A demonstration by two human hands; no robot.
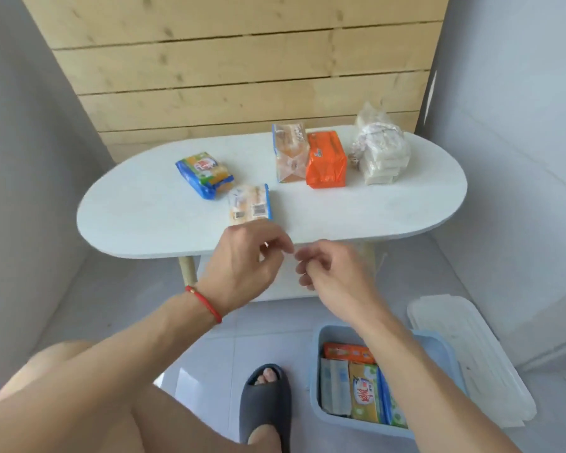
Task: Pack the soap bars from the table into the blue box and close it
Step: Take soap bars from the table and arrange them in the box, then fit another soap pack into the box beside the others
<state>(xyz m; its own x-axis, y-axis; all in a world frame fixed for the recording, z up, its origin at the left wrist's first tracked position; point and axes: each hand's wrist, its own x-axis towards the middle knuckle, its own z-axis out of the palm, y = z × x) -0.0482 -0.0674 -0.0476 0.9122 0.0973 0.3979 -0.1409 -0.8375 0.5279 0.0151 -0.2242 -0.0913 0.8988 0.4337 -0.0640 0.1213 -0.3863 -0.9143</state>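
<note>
Several wrapped soap bars lie on the white oval table [356, 210]: a blue and yellow pack [205, 174] at the left, a pale pack with barcodes [249, 204] near the front edge, a clear-wrapped pack [290, 153], an orange pack [326, 159] and a stack of white bars in clear wrap [381, 148] at the right. The blue box [317, 371] stands open on the floor at the lower right with several soap packs inside. My left hand [245, 259] hovers at the table's front edge just below the barcode pack, fingers curled and empty. My right hand [327, 269] is beside it, also empty.
The box's white lid [471, 354] lies on the floor to the right of the box. My foot in a grey slipper [265, 403] stands left of the box. A wooden plank wall [236, 70] rises behind the table, and grey walls close in on both sides.
</note>
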